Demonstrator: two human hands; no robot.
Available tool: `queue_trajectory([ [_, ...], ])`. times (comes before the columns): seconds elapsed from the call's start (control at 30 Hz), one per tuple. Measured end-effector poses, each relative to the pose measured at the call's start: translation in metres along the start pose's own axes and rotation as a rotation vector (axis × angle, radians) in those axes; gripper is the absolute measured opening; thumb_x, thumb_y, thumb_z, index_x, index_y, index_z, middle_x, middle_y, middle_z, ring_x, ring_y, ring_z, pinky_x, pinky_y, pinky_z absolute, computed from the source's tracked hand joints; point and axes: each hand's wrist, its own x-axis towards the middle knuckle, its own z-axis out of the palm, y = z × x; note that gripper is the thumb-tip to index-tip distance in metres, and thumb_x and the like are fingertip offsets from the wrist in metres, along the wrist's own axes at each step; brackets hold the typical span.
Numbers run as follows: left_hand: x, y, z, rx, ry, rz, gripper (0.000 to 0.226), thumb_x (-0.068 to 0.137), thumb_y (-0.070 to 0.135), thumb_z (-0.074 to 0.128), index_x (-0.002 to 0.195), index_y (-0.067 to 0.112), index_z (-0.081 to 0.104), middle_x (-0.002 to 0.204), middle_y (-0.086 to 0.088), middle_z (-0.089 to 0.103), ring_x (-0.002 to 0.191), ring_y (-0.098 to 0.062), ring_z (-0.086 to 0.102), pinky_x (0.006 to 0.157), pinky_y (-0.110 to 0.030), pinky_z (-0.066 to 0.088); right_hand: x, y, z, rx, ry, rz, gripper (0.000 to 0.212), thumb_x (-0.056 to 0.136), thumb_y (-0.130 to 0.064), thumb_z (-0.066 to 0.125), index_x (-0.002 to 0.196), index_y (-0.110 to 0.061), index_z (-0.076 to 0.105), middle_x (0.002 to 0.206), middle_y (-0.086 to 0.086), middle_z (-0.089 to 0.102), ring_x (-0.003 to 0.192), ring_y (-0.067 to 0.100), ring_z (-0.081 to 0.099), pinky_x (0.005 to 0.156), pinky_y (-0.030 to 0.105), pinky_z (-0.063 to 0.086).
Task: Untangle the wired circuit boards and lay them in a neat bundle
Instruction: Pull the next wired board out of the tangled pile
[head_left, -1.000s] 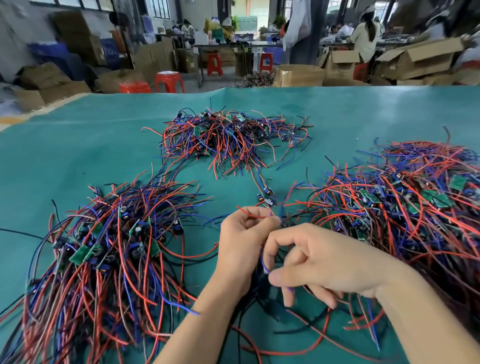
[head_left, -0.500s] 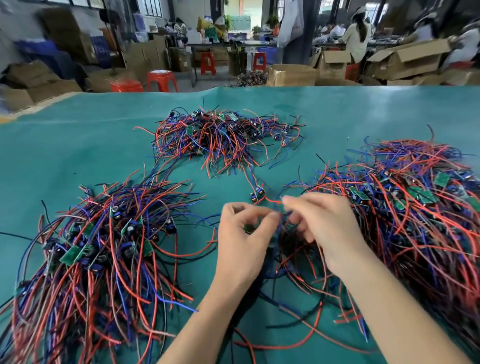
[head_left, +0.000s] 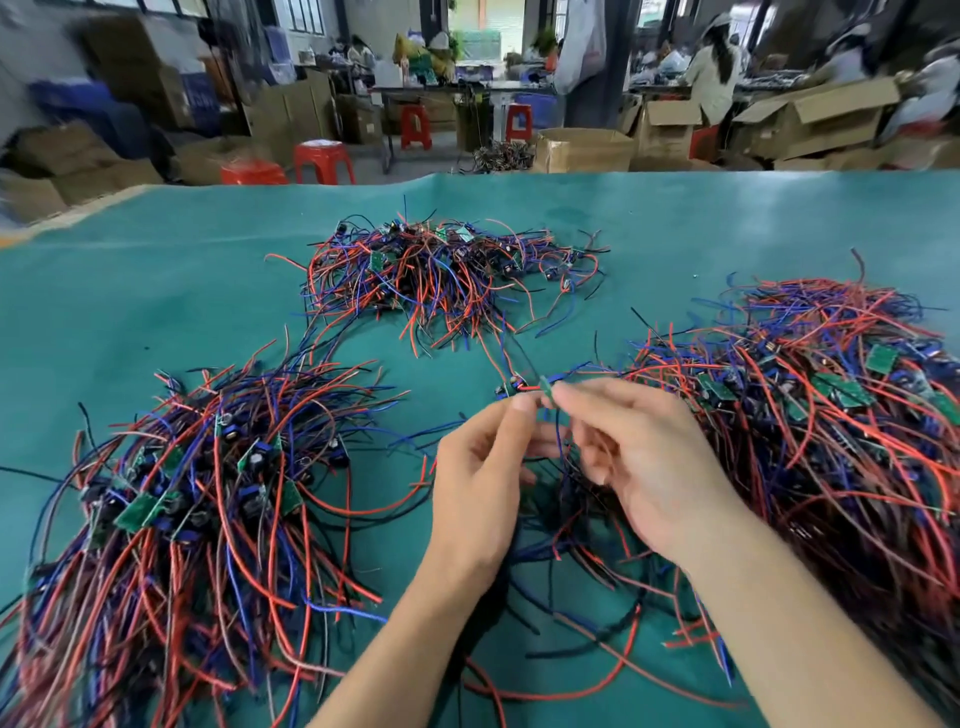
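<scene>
Three heaps of small green circuit boards with red, blue and black wires lie on the teal table (head_left: 156, 291): a left heap (head_left: 197, 499), a far heap (head_left: 447, 270) and a big right heap (head_left: 821, 426). In the middle, my left hand (head_left: 483, 478) and my right hand (head_left: 639, 457) meet fingertip to fingertip. Both pinch a small wired board (head_left: 543, 389) lifted a little above the cloth. Its wires trail down between my hands into a loose tangle (head_left: 582, 561) beneath them. Another small board (head_left: 511, 387) lies just beyond my fingers.
Beyond the table's far edge stand red stools (head_left: 322, 158), open cardboard boxes (head_left: 582, 148) and work benches with several people seated. Bare teal cloth lies at the far left and far right of the table.
My right hand has moved up from near my body to meet the left at the fingertips. Both hands now hold a small board higher and farther out than a second ago.
</scene>
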Motion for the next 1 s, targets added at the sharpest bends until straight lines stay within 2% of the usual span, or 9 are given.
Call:
queue_trajectory([
  [0.1, 0.004, -0.002, -0.003, -0.132, -0.02, -0.093, 0.037, 0.094, 0.043, 0.053, 0.081, 0.016, 0.074, 0.078, -0.008, 0.073, 0.066, -0.016, 0.064, 0.056, -0.023, 0.043, -0.002, 0.012, 0.007, -0.362, 0.13, -0.224, 0.008, 0.081, -0.013, 0.084, 0.08, -0.016, 0.077, 0.057, 0.004, 0.066, 0.048, 0.009, 0.059, 0.049, 0.024, 0.047],
  [0.17, 0.005, -0.004, -0.004, -0.115, -0.018, -0.094, 0.032, 0.092, 0.038, 0.057, 0.082, 0.012, 0.072, 0.077, -0.012, 0.066, 0.068, -0.017, 0.056, 0.059, -0.027, 0.043, -0.003, 0.02, 0.007, -0.759, 0.186, -0.391, 0.013, 0.079, -0.019, 0.085, 0.081, -0.022, 0.073, 0.056, -0.003, 0.063, 0.048, 0.01, 0.053, 0.054, 0.029, 0.048],
  [0.23, 0.006, -0.006, -0.004, -0.113, -0.024, -0.091, 0.03, 0.092, 0.032, 0.058, 0.09, 0.005, 0.071, 0.084, -0.025, 0.066, 0.074, -0.021, 0.053, 0.067, -0.035, 0.042, -0.002, 0.021, 0.005, -0.852, 0.137, -0.436, 0.015, 0.076, -0.022, 0.083, 0.077, -0.025, 0.068, 0.054, -0.008, 0.058, 0.046, 0.007, 0.045, 0.054, 0.024, 0.043],
  [0.3, 0.007, -0.008, -0.005, -0.118, -0.012, -0.109, 0.032, 0.09, 0.029, 0.056, 0.091, 0.0, 0.068, 0.081, -0.03, 0.062, 0.073, -0.023, 0.052, 0.067, -0.036, 0.041, 0.0, 0.015, 0.002, -0.712, 0.085, -0.301, 0.012, 0.069, -0.031, 0.08, 0.078, -0.027, 0.074, 0.057, -0.01, 0.062, 0.049, 0.002, 0.048, 0.054, 0.019, 0.041],
  [0.37, 0.008, -0.007, -0.005, -0.086, -0.012, -0.109, 0.028, 0.089, 0.029, 0.054, 0.085, 0.005, 0.068, 0.066, -0.015, 0.057, 0.063, -0.02, 0.048, 0.056, -0.028, 0.04, 0.004, 0.009, -0.003, -0.467, 0.116, -0.131, 0.016, 0.067, -0.036, 0.075, 0.08, -0.028, 0.078, 0.066, -0.003, 0.07, 0.056, 0.005, 0.056, 0.055, 0.024, 0.043],
  [0.5, 0.005, -0.005, -0.003, -0.045, -0.096, -0.091, 0.03, 0.085, 0.025, 0.052, 0.07, -0.001, 0.055, 0.06, -0.005, 0.05, 0.055, -0.016, 0.042, 0.054, -0.029, 0.035, 0.003, 0.012, -0.005, -0.25, 0.008, 0.02, 0.013, 0.089, -0.029, 0.076, 0.088, -0.017, 0.081, 0.07, 0.001, 0.069, 0.057, 0.011, 0.052, 0.046, 0.022, 0.037],
  [0.63, 0.005, -0.002, -0.004, -0.011, -0.093, -0.11, 0.03, 0.081, 0.026, 0.052, 0.067, 0.0, 0.057, 0.06, -0.008, 0.049, 0.054, -0.016, 0.041, 0.054, -0.029, 0.036, 0.003, 0.009, -0.006, -0.335, 0.013, -0.075, 0.007, 0.088, -0.019, 0.077, 0.083, -0.019, 0.083, 0.072, 0.011, 0.072, 0.059, 0.011, 0.054, 0.049, 0.021, 0.038],
  [0.8, 0.003, 0.003, -0.004, 0.107, -0.168, -0.126, 0.03, 0.079, 0.028, 0.047, 0.054, 0.019, 0.061, 0.053, -0.005, 0.048, 0.047, -0.012, 0.042, 0.048, -0.021, 0.034, 0.01, 0.001, -0.023, -0.46, 0.305, -0.308, 0.016, 0.079, -0.032, 0.08, 0.069, -0.02, 0.077, 0.054, 0.007, 0.061, 0.045, 0.013, 0.053, 0.049, 0.028, 0.047],
  [1.0, 0.002, 0.001, -0.002, 0.051, -0.179, -0.134, 0.028, 0.084, 0.024, 0.049, 0.06, 0.017, 0.063, 0.055, -0.002, 0.056, 0.051, -0.015, 0.049, 0.052, -0.021, 0.04, 0.015, -0.015, -0.046, -0.053, 0.666, -0.442, 0.019, 0.093, -0.009, 0.072, 0.075, -0.016, 0.075, 0.058, -0.005, 0.066, 0.051, 0.008, 0.063, 0.052, 0.022, 0.054],
])
